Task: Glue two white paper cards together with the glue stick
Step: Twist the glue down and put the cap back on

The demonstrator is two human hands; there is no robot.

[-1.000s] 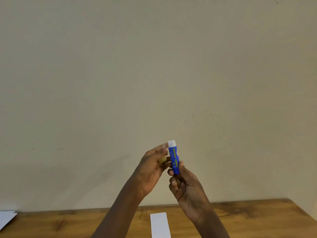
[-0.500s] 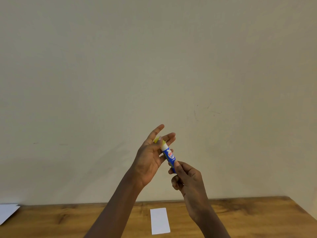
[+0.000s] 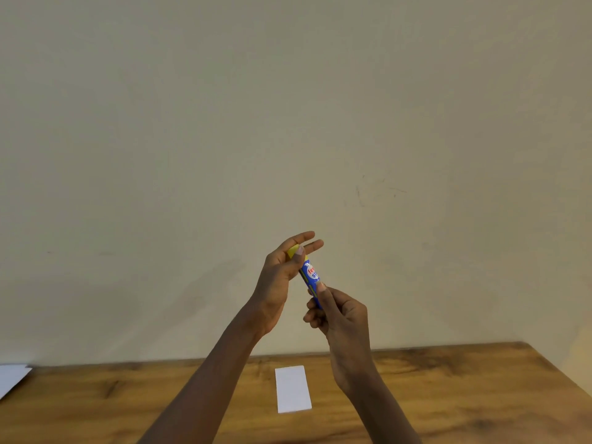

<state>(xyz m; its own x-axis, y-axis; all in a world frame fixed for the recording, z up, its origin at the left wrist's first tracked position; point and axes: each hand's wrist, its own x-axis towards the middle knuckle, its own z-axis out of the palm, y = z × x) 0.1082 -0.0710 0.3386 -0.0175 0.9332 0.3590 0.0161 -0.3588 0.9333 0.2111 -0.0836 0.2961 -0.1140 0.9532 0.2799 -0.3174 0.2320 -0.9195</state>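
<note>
Both hands are raised in front of the plain wall (image 3: 288, 107), well above the wooden table (image 3: 448, 395). Taking the white card (image 3: 293, 389) lying flat on the table as the landmark, the glue stick (image 3: 310, 277) is held high above it, almost straight over its far end, tilted with its top leaning away to the left.

The right hand (image 3: 342, 318) is clenched around the lower part of the blue tube, thumb pressed on the side facing the camera and the other fingers curled behind; the bottom end of the tube is hidden in that grip. The left hand (image 3: 283, 277) pinches the yellow cap (image 3: 293, 252) at the top of the tube between thumb and a finger, while 2 other fingers stick out straight past it. The cap sits on or right at the tube's mouth; whether it is fully seated cannot be told. The tube's contents are not visible. Red and white lettering shows on the label, only partly readable.

The card is a single white rectangle, its long side running away from the camera, lying between the 2 forearms. Far to the left of the card, at the table's edge of view, lies another white paper (image 3: 12, 378), only partly in frame.
</note>
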